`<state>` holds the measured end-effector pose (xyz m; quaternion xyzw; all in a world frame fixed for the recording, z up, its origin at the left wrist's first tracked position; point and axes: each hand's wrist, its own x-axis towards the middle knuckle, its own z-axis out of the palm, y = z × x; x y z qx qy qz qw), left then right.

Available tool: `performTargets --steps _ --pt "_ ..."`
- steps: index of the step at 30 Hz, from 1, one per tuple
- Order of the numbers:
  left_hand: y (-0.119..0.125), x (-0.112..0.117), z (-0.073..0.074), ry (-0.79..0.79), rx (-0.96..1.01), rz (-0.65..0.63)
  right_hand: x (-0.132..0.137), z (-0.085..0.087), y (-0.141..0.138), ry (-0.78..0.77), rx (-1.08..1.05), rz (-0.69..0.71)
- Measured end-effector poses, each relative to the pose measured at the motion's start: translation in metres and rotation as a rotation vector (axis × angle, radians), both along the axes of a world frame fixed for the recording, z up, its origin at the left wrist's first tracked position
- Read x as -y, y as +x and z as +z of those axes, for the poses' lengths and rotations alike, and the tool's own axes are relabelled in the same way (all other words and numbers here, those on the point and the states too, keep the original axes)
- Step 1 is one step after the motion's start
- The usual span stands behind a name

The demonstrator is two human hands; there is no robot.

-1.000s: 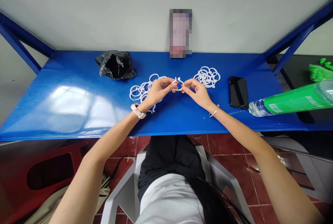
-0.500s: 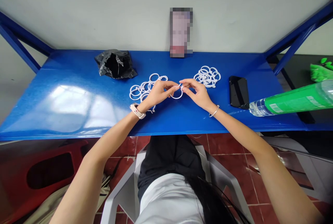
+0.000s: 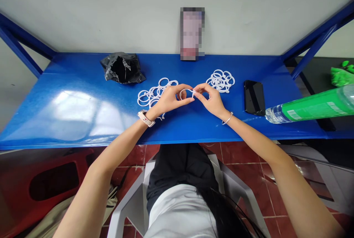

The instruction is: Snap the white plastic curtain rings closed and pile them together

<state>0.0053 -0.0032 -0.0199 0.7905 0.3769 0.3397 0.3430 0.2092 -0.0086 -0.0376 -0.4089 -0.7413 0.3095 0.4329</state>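
Note:
Over the middle of the blue table, my left hand and my right hand pinch one white plastic ring between their fingertips. The left fingers curl round the ring's left side, and the right thumb and forefinger meet at its right end. A loose pile of white rings lies just behind my left hand. A second, tighter pile of white rings lies behind my right hand.
A crumpled black plastic bag sits at the back left. A black phone lies flat right of the rings. A green-labelled bottle lies on its side at the right edge. A blurred upright object leans on the wall.
The ring has turned in my fingers, from hanging below the fingertips to sitting between them. Both hands stay in nearly the same spot.

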Motion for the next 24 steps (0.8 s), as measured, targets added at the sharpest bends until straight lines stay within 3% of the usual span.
performTargets --steps 15,24 --pt "-0.002 0.000 -0.010 0.194 -0.211 0.014 0.000 -0.001 0.002 0.030 0.040 -0.038" --pt "-0.003 0.001 -0.013 0.419 -0.330 0.018 -0.002 -0.007 0.004 0.127 0.079 0.004"
